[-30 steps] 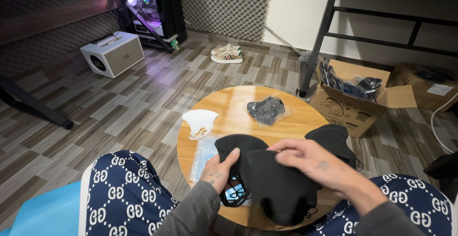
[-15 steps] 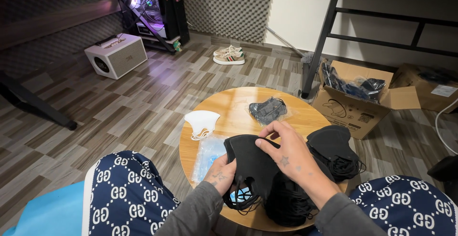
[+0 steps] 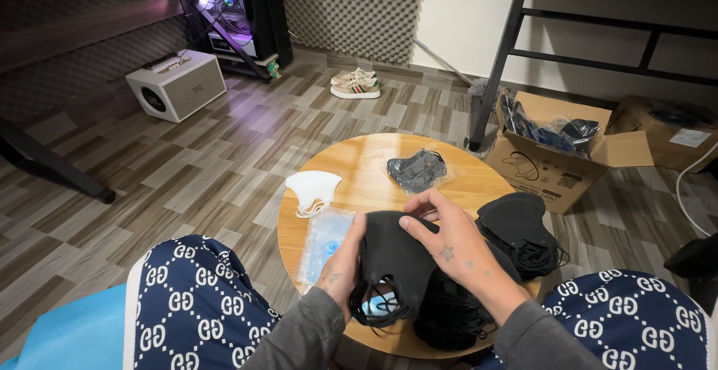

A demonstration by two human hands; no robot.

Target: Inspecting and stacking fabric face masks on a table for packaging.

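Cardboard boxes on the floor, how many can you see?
2. One open cardboard box stands right of the round table with dark bagged items inside; a second box sits behind it by the wall. Others may be hidden.

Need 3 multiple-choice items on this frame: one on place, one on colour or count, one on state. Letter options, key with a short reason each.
1. Where does the white mask lie?
A. on the round table's left edge
B. in the cardboard box
C. on the floor

2. What colour is the mask in the hands?
A. white
B. black
C. blue

3. How does the left hand stand?
A. flat on the table
B. empty in the air
C. gripping the mask's left side

Key: 1 A, it sits by the table rim; 2 B, the fabric is black; 3 C, the left thumb lies over the mask while the right hand rests on top.
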